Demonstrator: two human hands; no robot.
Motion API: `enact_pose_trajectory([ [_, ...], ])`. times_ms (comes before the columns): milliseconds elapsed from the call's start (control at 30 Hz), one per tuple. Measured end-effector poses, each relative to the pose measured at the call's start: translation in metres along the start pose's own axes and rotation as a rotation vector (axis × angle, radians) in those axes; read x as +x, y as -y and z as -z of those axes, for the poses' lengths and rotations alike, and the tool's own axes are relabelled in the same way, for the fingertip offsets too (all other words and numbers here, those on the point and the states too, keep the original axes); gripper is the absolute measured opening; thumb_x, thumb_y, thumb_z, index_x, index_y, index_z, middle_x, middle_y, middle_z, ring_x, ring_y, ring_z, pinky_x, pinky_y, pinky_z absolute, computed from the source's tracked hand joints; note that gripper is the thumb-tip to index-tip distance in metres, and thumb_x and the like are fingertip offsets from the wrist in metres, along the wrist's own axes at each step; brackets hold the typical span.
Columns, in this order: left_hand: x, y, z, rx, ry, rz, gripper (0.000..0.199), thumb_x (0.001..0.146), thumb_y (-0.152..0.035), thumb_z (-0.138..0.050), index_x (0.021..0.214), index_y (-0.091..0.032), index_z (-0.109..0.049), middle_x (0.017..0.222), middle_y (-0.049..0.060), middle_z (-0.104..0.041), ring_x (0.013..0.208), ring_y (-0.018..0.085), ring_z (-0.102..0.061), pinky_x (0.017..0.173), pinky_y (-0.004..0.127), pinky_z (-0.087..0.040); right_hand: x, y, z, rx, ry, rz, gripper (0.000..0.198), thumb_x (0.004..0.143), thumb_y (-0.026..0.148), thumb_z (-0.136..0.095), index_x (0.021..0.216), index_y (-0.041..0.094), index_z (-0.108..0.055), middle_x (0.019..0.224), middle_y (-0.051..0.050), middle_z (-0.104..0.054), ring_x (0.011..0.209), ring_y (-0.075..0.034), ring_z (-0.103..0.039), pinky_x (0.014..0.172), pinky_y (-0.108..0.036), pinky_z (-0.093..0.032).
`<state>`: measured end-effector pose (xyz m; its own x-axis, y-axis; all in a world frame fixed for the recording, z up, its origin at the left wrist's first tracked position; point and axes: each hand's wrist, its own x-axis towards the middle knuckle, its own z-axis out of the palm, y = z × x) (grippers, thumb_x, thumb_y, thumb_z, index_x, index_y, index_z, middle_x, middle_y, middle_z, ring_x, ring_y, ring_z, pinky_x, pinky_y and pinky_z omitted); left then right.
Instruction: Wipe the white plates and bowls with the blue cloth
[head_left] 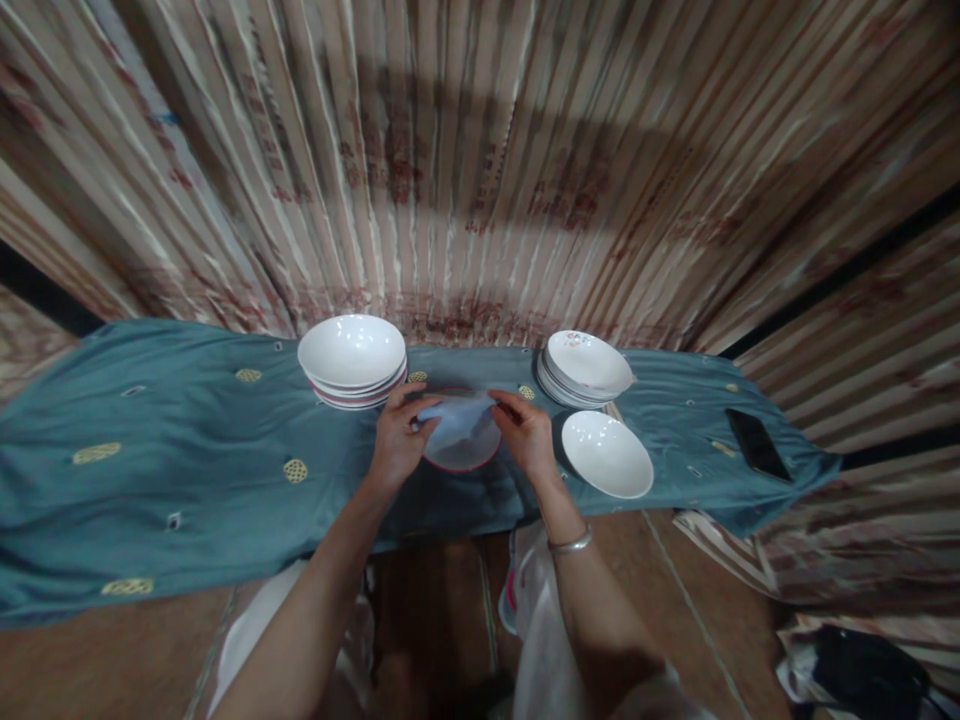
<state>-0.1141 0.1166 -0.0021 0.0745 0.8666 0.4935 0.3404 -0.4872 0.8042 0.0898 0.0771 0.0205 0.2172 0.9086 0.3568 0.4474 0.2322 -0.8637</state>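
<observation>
Holds a thin pale-blue sheet (455, 420) over the red-rimmed bowl (465, 456), pinching opposite sides with the fingers of the left hand (397, 438) and right hand (528, 433); cannot tell whether touching the bowl. Looks like a spreading step; likely calls next for an even grip on both sides. Appears soft, creased and partly see-through; cannot tell cloth from plastic. Has, on the teal-draped surface (217, 440), a stack of white bowls (354, 362) left of the red-rimmed bowl, a floral-topped stack (585, 372) and a lone white bowl (607, 455) to its right.
</observation>
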Motion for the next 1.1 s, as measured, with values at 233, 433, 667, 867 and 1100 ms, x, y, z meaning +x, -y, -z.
enact_pose_trajectory([
  [233,0.0,-0.005,0.0,0.009,-0.019,-0.014,0.01,0.072,-0.018,-0.07,0.081,-0.02,-0.074,0.113,0.01,-0.066,0.09,0.021,-0.064,0.065,0.03,-0.053,-0.001,-0.001,-0.002,-0.019,0.034,0.108,0.029,0.082,0.021,-0.052,0.101,0.023,-0.075,0.122,-0.009,-0.068,0.114,-0.021,-0.062,0.097,-0.035,-0.049],
  [433,0.001,-0.007,0.002,0.017,-0.008,-0.029,0.011,0.073,-0.016,-0.067,0.08,-0.021,-0.073,0.11,0.009,-0.067,0.103,0.024,-0.063,0.082,0.037,-0.054,-0.004,0.003,-0.004,-0.03,0.143,0.099,0.028,0.078,0.022,-0.061,0.102,0.022,-0.074,0.127,-0.008,-0.065,0.088,-0.017,-0.066,0.085,-0.031,-0.052],
  [667,0.001,-0.009,0.001,0.01,-0.016,-0.001,0.015,0.072,-0.019,-0.069,0.086,-0.021,-0.074,0.111,0.009,-0.068,0.105,0.025,-0.063,0.084,0.037,-0.054,-0.002,0.002,-0.007,-0.13,0.081,0.109,0.02,0.08,0.02,-0.056,0.09,0.021,-0.073,0.109,-0.008,-0.07,0.086,-0.018,-0.065,0.084,-0.032,-0.053],
  [867,0.002,-0.011,0.001,0.003,-0.015,0.015,0.018,0.076,-0.016,-0.063,0.089,-0.021,-0.074,0.111,0.008,-0.068,0.103,0.023,-0.064,0.08,0.035,-0.055,0.001,0.006,-0.009,-0.203,0.013,0.122,0.021,0.081,0.018,-0.055,0.091,0.022,-0.073,0.107,-0.008,-0.071,0.099,-0.022,-0.063,0.092,-0.035,-0.05],
  [1100,0.008,-0.01,0.001,0.014,-0.044,-0.032,0.016,0.079,-0.015,-0.06,0.084,-0.022,-0.074,0.107,0.007,-0.069,0.106,0.023,-0.063,0.1,0.042,-0.048,0.004,0.011,-0.01,-0.207,-0.019,0.082,0.022,0.082,0.022,-0.055,0.094,0.022,-0.073,0.101,-0.006,-0.074,0.093,-0.021,-0.068,0.088,-0.033,-0.052],
])
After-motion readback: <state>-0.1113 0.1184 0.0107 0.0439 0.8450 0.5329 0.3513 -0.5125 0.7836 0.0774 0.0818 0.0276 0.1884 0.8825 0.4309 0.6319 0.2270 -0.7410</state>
